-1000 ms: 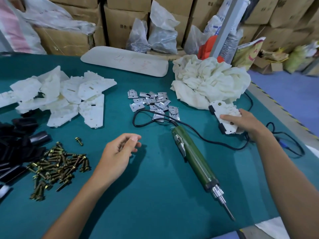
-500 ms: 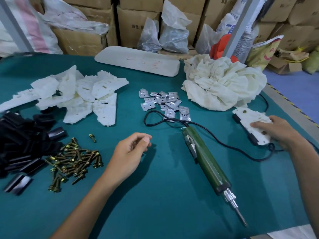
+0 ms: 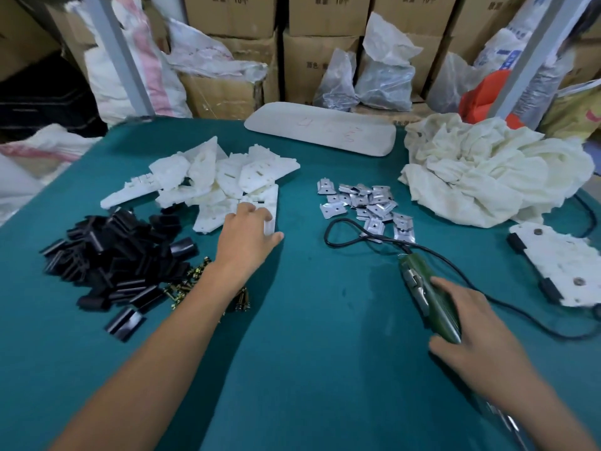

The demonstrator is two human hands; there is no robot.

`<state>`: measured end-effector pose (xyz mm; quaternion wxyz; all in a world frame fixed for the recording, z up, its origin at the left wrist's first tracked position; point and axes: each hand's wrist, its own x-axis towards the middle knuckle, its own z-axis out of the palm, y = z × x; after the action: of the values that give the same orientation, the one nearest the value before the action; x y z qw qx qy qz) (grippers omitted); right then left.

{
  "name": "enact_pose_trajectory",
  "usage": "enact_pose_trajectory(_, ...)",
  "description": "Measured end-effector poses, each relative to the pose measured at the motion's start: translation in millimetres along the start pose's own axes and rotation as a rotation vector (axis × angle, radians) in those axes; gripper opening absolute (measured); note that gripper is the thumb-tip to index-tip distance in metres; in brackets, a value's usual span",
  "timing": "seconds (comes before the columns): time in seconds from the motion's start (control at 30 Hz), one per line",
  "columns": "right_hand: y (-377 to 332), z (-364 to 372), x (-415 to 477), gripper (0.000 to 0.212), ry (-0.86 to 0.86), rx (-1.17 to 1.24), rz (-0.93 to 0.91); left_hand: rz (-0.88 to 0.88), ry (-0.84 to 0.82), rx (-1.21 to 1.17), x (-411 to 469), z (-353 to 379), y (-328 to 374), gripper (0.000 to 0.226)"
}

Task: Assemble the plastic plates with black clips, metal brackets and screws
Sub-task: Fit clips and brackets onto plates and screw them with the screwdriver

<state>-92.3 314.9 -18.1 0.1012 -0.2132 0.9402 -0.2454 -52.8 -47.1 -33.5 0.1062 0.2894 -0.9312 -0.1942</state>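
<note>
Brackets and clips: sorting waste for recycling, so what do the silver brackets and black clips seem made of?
The silver brackets look like thin stamped sheet metal: bright, reflective, bent edges, a centre hole. The black clips look like moulded plastic, glossy, with light streaks on their faces; blur leaves that open.

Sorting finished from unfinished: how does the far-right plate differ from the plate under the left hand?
The far-right plate carries black clips and screw heads; the plate under the left hand shows neither. The far-right plate lies alone, untouched; the other sits at the plate pile's edge. Both are white plastic, lying flat.
</note>
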Motion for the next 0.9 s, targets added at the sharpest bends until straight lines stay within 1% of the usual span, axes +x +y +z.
enact_pose_trajectory(0.1,8,-6,1,0.083,0.012,0.002,0.025,0.061,0.094,0.054,-3,-5,-2,0.027)
enact_pose_trajectory(0.17,11,-10,2,0.083,0.037,0.003,0.049,0.103,0.21,0.07,-11,-10,-3,0.018)
enact_pose_trajectory(0.27,11,-16,5,0.083,0.025,-0.048,0.07,0.213,0.437,-0.002,-21,-25,-5,0.017)
enact_pose_trajectory(0.3,10,-17,6,0.082,0.043,-0.091,0.055,0.212,0.48,-0.046,-22,-31,-7,0.02)
enact_pose_trajectory(0.37,2,-20,7,0.08,0.126,-0.134,0.006,0.122,0.494,-0.193,-21,-47,-8,0.027)
enact_pose_trajectory(0.43,-10,-24,7,0.072,0.205,-0.102,-0.091,-0.034,0.411,-0.469,-15,-59,-10,0.034)
enact_pose_trajectory(0.5,-24,-24,6,0.063,0.241,-0.003,-0.178,-0.149,0.262,-0.757,-11,-68,-9,0.042)
enact_pose_trajectory(0.53,-32,-22,6,0.06,0.234,0.065,-0.189,-0.165,0.186,-0.857,-11,-72,-7,0.047)
enact_pose_trajectory(0.57,-40,-19,6,0.056,0.217,0.147,-0.188,-0.148,0.106,-0.909,-12,-75,-5,0.048)
enact_pose_trajectory(0.6,-49,-15,7,0.051,0.201,0.244,-0.192,-0.107,0.017,-0.919,-16,-79,-3,0.047)
enact_pose_trajectory(0.67,-68,-4,11,0.038,0.163,0.453,-0.226,0.01,-0.197,-0.84,-26,-82,4,0.045)
enact_pose_trajectory(0.73,-89,9,13,0.029,0.063,0.615,-0.235,0.123,-0.387,-0.723,-42,-77,14,0.042)
enact_pose_trajectory(0.77,-98,16,14,0.029,-0.01,0.658,-0.234,0.17,-0.443,-0.682,-50,-70,21,0.038)
enact_pose_trajectory(0.83,-109,30,16,0.034,-0.184,0.699,-0.231,0.223,-0.48,-0.633,-62,-52,35,0.03)
enact_pose_trajectory(0.9,-114,44,19,0.044,-0.292,0.74,-0.22,0.222,-0.442,-0.664,-68,-35,41,0.025)
